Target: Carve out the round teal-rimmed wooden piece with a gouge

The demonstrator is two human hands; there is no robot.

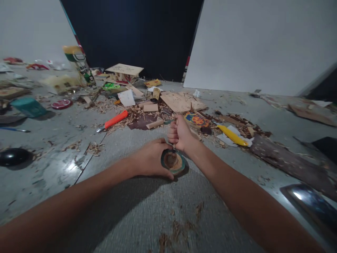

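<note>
A small round wooden bowl (181, 168) with a green-painted rim and a bare, hollowed middle rests on the grey floor in front of me. My left hand (154, 158) grips it from the left, thumb along the near side and fingers round the far side. Above the bowl's far edge, my right hand (180, 133) is closed in an upright fist round a slim carving tool. Most of this tool is hidden by the fingers; a thin shaft (174, 147) shows below the fist, pointing down into the hollow.
Wood shavings and offcuts (151, 107) litter the floor beyond my hands. An orange-handled tool (116, 119) lies left, a yellow-handled one (233, 136) right. A painted disc (196, 119) lies behind my right hand. A dark phone-like slab (313, 203) is at lower right, a black rounded object (14, 156) at left.
</note>
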